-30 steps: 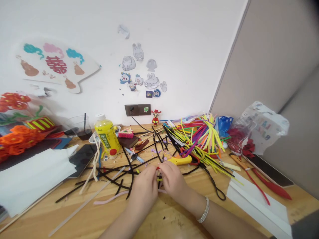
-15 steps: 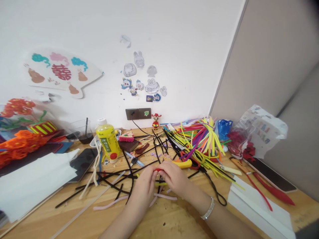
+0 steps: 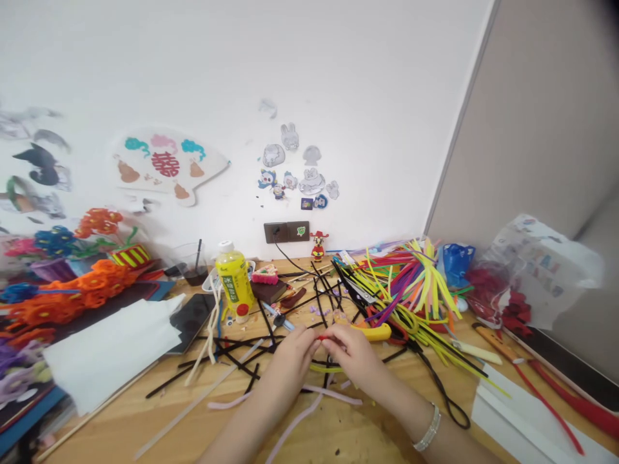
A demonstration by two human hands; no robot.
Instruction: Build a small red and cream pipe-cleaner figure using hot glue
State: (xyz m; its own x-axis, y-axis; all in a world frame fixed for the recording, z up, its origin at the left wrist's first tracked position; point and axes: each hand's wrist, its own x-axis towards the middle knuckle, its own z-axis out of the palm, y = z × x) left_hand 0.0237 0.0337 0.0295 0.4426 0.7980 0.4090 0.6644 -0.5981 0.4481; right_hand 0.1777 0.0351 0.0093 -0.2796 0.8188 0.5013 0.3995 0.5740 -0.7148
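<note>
My left hand (image 3: 291,359) and my right hand (image 3: 355,353) meet over the middle of the wooden table (image 3: 145,425). Their fingertips pinch a small red piece (image 3: 323,337) between them, with a yellow-green pipe cleaner (image 3: 325,368) running under the fingers. A pale pink pipe cleaner (image 3: 309,405) lies on the wood just below my hands. Black pipe cleaners (image 3: 242,351) are strewn to the left. A silver bracelet (image 3: 428,435) is on my right wrist.
A heap of coloured pipe cleaners (image 3: 411,283) and a yellow-handled tool (image 3: 374,332) lie right of my hands. A yellow bottle (image 3: 233,277), a phone (image 3: 193,316), white paper (image 3: 109,351) and orange craft flowers (image 3: 72,293) stand left. Plastic bags (image 3: 532,270) sit far right.
The camera tilted up and panned left, so more of the left table and wall shows. My hands stayed together on the small red piece, and the pink pipe cleaner shifted below them.
</note>
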